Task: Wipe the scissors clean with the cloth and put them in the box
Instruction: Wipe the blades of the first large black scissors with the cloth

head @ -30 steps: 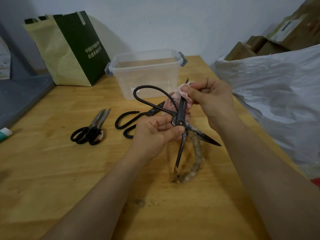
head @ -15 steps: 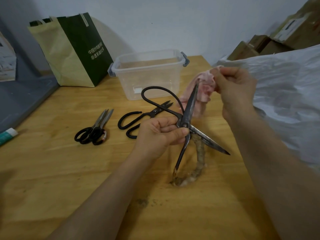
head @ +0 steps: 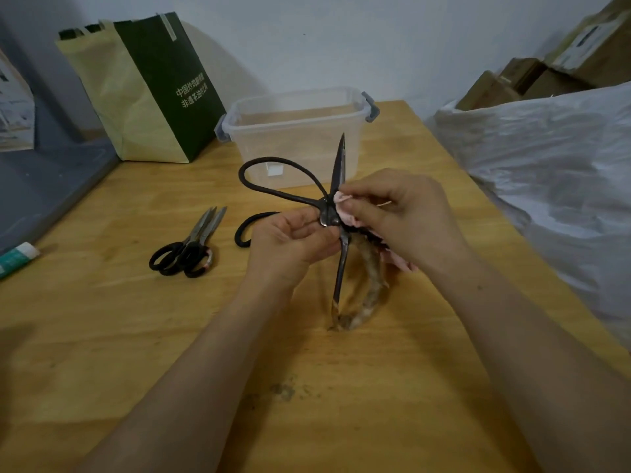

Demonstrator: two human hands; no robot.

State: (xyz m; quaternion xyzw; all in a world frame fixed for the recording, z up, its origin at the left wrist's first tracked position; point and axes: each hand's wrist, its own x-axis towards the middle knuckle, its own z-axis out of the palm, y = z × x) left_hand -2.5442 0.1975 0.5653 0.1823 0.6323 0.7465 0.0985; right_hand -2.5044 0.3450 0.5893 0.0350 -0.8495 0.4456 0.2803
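1. The right grip (head: 399,216) has come down from the tip of the upright blade to the pivot since half a second ago, bringing the pink cloth (head: 344,214) with it. The blade tip now stands bare in front of the box (head: 358,97).
2. The right grip's thumb and fingers pinch the cloth against the large black scissors (head: 339,165) right at the pivot. More cloth shows under the right palm.
3. The left grip (head: 293,240) is curled round the scissors just below the pivot, its thumb lying on the joint.
4. The scissors are held over the bench (head: 341,387), near the box and outside it. One looped handle arches up to the left. The other handle, wrapped in stained binding, runs down towards the bench.
5. The second blade is hidden behind the right grip and the cloth.
6. A small pair of black-handled scissors (head: 187,249) lies on the bench to the left, well apart from the hands.
7. The loop of another black pair (head: 247,225) shows just behind the left grip.
8. The clear box stands at the back of the bench with no lid on it. A green and yellow paper bag (head: 150,90) stands to its left.
9. White plastic sheeting (head: 546,158) lies along the right edge of the bench.
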